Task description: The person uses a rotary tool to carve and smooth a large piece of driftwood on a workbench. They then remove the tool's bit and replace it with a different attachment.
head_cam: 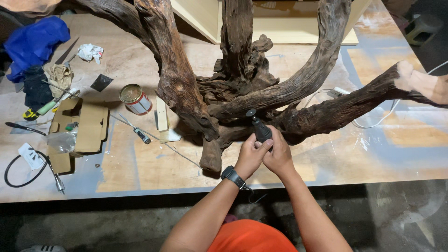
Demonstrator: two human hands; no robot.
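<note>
- In the centre of the frame I see my left hand (pixel 250 155) and right hand (pixel 278 154) pressed together, both wrapped around a dark rotary tool (pixel 260 129).
- My left hand's fingers curl tight on the tool's lower body; a black wristwatch (pixel 233 177) sits on that wrist.
- My right hand closes on the same tool from the right side of the frame, touching my left hand.
- The tool points up the frame, its small disc tip (pixel 251 112) right at a branch of the big dark driftwood piece (pixel 242 79); I cannot tell whether the disc touches the wood.
- The driftwood fills the upper middle of the frame, limbs spreading to both upper corners, standing on a plywood table (pixel 154 172).
- Left of centre, a round tin can (pixel 135 99) lies on its side, with a screwdriver (pixel 135 130) just below it.
- Further left lies an open cardboard box (pixel 88 126); a blue cloth (pixel 32 44) sits in the upper left corner.
- A white cable (pixel 373 122) runs under the right-hand limb.
</note>
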